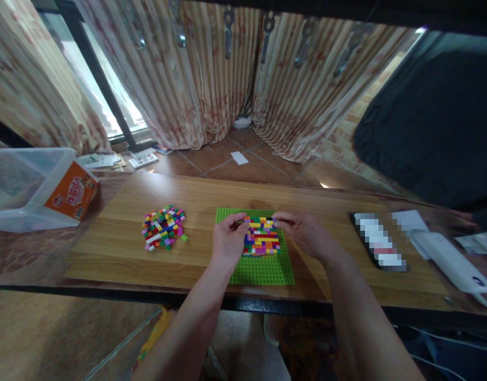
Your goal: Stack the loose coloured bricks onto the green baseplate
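Note:
A multicoloured block of toy building bricks (263, 238) stands on a green studded baseplate (261, 272) in the middle of the table. My left hand (229, 241) is closed at the block's left side, thumb and forefinger against its upper left part. At the far right corner, the fingers of my right hand (304, 233) are pinched together against the block. Whether a separate small brick sits between those fingertips is hidden. Off to the left lies a heap of loose toy bricks (164, 227), with a lime-green brick (184, 238) just beside it.
A clear plastic bin (33, 211) with an orange label stands past the table's left end. On the right lie a dark-edged phone (380, 243), its screen blurred, and a white device (451, 262) with a cable. Curtains (211, 79) hang behind the wooden table (120, 254).

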Demonstrator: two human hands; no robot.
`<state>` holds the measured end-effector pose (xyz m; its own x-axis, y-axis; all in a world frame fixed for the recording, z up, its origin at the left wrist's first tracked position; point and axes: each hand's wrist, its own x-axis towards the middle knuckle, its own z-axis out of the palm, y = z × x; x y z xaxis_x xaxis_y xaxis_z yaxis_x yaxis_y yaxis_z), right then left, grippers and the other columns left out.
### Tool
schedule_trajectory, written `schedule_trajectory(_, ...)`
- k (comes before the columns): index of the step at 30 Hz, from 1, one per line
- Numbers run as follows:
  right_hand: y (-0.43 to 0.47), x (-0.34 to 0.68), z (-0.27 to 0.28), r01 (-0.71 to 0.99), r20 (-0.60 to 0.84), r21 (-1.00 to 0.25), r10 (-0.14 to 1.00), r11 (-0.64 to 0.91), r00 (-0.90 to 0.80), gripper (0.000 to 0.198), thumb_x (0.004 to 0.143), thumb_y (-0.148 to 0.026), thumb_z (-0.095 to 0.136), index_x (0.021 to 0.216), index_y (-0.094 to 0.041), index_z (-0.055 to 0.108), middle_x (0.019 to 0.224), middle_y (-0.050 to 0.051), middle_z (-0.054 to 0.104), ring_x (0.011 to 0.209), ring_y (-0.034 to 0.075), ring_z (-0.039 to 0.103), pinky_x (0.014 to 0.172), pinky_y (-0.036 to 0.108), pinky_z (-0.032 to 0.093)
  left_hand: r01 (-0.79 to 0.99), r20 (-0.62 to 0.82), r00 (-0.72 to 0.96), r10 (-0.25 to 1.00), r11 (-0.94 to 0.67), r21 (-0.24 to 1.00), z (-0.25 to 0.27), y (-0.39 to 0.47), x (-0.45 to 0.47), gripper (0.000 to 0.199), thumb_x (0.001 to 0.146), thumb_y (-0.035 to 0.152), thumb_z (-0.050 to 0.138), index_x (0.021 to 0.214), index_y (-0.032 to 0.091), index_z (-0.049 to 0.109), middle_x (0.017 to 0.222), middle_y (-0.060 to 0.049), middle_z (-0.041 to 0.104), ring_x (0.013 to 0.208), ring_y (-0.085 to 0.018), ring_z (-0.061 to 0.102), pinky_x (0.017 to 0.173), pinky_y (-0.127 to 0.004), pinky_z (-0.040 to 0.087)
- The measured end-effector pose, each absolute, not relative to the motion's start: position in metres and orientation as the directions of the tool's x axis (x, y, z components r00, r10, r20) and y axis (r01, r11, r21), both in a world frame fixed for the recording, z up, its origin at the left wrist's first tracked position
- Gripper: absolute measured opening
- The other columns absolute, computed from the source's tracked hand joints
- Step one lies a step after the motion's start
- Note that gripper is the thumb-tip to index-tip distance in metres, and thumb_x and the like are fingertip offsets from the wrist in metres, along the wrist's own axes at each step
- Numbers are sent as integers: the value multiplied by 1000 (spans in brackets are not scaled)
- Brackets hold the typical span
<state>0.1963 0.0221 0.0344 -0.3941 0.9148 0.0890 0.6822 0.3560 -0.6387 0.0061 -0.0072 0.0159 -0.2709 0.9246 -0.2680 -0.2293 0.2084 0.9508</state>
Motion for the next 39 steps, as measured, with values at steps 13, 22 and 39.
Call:
schedule_trajectory(13,12,196,13,505,53,-836,947,215,-317,27,89,-35,55,109,-23,70,98,3,75,94,21,68,87,36,51,-230,-239,-241,941,183,956,12,-9,2,21,67,14,70,88,14,74,77,-2,70,70,-12,60,69,-25,48)
schedule_trajectory(22,12,209,10,480,-122,-877,970,-7,-209,43,88,-46,56,120,-19,62,88,6,73,77,20,69,67,33,56,-199,-246,-243,938,200,959,7,-7,4,22,70,14,68,91,15,73,78,-3,70,67,-12,59,67,-25,48)
schedule_trajectory(39,27,191,-15,679,-97,-733,994,-32,-58,71,76,-57,63,134,-18,50,101,15,76,88,33,73,75,44,58,7,-187,-344,920,201,979,-21,11,26,26,81,26,61,103,18,73,89,-7,72,76,-18,60,74,-32,50)
